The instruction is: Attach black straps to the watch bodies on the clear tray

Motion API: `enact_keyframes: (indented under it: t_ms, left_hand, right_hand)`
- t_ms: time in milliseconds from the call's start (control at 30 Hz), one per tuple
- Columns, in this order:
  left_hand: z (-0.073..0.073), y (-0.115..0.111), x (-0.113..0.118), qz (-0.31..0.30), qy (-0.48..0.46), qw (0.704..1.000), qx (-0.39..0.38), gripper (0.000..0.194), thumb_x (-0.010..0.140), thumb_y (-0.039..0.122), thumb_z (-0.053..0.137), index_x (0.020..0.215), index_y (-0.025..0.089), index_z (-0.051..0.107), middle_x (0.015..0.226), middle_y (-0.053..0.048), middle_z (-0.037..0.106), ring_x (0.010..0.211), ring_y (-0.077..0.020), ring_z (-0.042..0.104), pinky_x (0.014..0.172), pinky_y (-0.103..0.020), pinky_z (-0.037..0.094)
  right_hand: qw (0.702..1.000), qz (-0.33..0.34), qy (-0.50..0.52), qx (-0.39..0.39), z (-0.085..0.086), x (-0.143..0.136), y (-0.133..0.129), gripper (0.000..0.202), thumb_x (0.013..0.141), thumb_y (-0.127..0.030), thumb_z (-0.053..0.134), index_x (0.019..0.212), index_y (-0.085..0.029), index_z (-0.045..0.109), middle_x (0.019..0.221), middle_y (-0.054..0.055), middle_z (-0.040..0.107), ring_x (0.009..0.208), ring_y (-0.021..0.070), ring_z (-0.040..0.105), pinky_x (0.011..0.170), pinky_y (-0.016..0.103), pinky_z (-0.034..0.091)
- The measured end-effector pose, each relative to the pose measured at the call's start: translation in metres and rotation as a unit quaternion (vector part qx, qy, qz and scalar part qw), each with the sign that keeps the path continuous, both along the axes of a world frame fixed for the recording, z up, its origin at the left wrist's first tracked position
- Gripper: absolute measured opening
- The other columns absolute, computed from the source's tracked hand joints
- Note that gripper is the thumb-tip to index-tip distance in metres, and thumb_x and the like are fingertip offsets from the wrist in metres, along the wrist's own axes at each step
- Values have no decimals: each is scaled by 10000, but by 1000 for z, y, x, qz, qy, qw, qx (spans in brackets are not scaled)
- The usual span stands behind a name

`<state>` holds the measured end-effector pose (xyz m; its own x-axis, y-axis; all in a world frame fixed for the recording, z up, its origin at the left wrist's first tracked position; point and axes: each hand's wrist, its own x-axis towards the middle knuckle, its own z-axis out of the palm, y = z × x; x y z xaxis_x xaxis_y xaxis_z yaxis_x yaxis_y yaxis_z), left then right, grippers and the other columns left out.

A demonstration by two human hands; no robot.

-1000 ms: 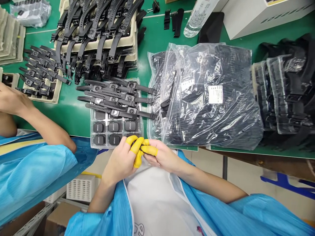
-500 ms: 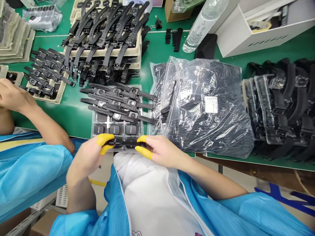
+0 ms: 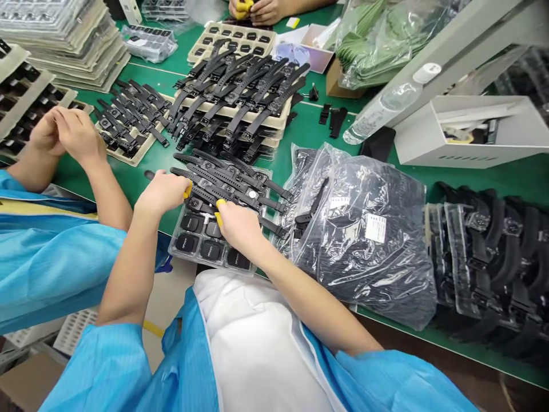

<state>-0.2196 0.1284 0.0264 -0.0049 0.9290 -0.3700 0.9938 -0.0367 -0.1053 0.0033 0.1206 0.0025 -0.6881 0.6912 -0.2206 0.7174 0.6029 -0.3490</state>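
A clear tray (image 3: 176,252) lies before me. In its near cells sit several square black watch bodies without straps (image 3: 211,249); strapped smartwatches (image 3: 228,189) are laid side by side across its far part. My left hand (image 3: 163,193), with yellow finger cots, is closed on the strap of a smartwatch (image 3: 194,203), and the strap's tip sticks out to the left behind the hand. My right hand (image 3: 239,228), also in yellow cots, pinches at the right side of this same watch, its fingertips partly hiding the strap. The watch lies along the nearest row of strapped watches.
Right of the tray lies a large plastic bag of black straps (image 3: 369,252). Beyond the tray stand stacked trays of watches (image 3: 240,97). A water bottle (image 3: 386,109), a white box (image 3: 472,143) and more watches (image 3: 506,257) fill the right. A co-worker's hands (image 3: 72,134) are at left.
Both my hands have moved from the tray's near edge toward its far part, bringing a watch beside the row of strapped watches. My view has shifted, showing more of the table's far side.
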Motion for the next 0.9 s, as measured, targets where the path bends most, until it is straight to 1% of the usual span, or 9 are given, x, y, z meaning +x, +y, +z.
enact_keyframes:
  t_ms: [100, 200, 267, 367, 467, 567, 700, 800, 900]
  left_hand:
    - [-16, 4, -17, 29, -64, 997, 33, 169, 773, 27, 573, 813, 178, 634, 735, -59, 706, 878, -277, 689, 1155, -565, 293]
    - [-23, -14, -22, 53, -113, 976, 178, 75, 823, 112, 630, 816, 186, 642, 820, -94, 677, 989, -335, 636, 1178, -669, 234]
    - [-24, -33, -8, 52, -147, 954, 254, 35, 869, 169, 633, 868, 180, 666, 922, -128, 669, 1058, -362, 603, 1145, -659, 308]
    - [-28, -64, 45, -35, -230, 945, 229, 134, 953, 198, 564, 945, 182, 697, 1030, -134, 686, 1051, -326, 612, 994, -509, 480]
    - [-38, -85, 109, -130, -253, 937, 201, 194, 974, 147, 532, 1045, 179, 710, 1160, -136, 688, 1070, -297, 608, 903, -437, 492]
    - [-47, -94, 148, -146, -200, 951, 185, 204, 920, 51, 550, 995, 141, 716, 1074, -155, 695, 1059, -320, 599, 803, -417, 462]
    - [-48, -92, 159, -151, -139, 962, 180, 226, 897, 20, 519, 822, 136, 698, 915, -163, 673, 974, -334, 576, 729, -417, 413]
    - [-42, -89, 159, -155, -145, 962, 174, 262, 896, 11, 486, 761, 142, 670, 830, -162, 635, 925, -334, 560, 720, -420, 395]
    - [-36, -86, 161, -148, -98, 973, 150, 237, 886, -6, 495, 794, 128, 667, 819, -152, 626, 886, -318, 558, 729, -420, 395]
  right_hand:
    - [1000, -18, 5, 14, -6, 10, 1, 298, 1072, -291, 414, 1283, -152, 571, 1153, 163, 683, 990, 293, 692, 768, 362, 521]
    - [997, -48, 44, 41, -12, 45, 2, 335, 1074, -354, 429, 1296, -153, 580, 1190, 174, 661, 1033, 301, 664, 782, 365, 531]
    - [992, -60, 80, 71, -17, 77, 6, 324, 1071, -315, 427, 1297, -150, 590, 1168, 176, 666, 1077, 312, 645, 862, 393, 535]
    - [990, -39, 88, 103, -21, 129, 14, 307, 1052, -234, 423, 1259, -119, 617, 1136, 194, 680, 1064, 333, 643, 922, 453, 533]
    - [993, -11, 40, 114, -19, 167, 22, 305, 1027, -182, 422, 1237, -135, 637, 1212, 212, 670, 1118, 355, 636, 893, 478, 549]
    - [995, 12, -22, 96, -11, 186, 23, 318, 1001, -147, 426, 1228, -152, 648, 1283, 199, 645, 1119, 342, 644, 784, 432, 572]
    - [993, 1, -101, 57, -2, 188, 19, 306, 986, -163, 480, 1243, -166, 647, 1253, 171, 627, 919, 283, 673, 570, 358, 513]
    - [992, -6, -120, 49, 0, 186, 18, 300, 956, -123, 515, 1226, -154, 640, 1231, 170, 607, 914, 277, 659, 534, 337, 475]
    - [993, -5, -109, 51, -2, 184, 18, 238, 922, -93, 551, 1131, -157, 645, 1159, 157, 603, 896, 267, 632, 527, 317, 436]
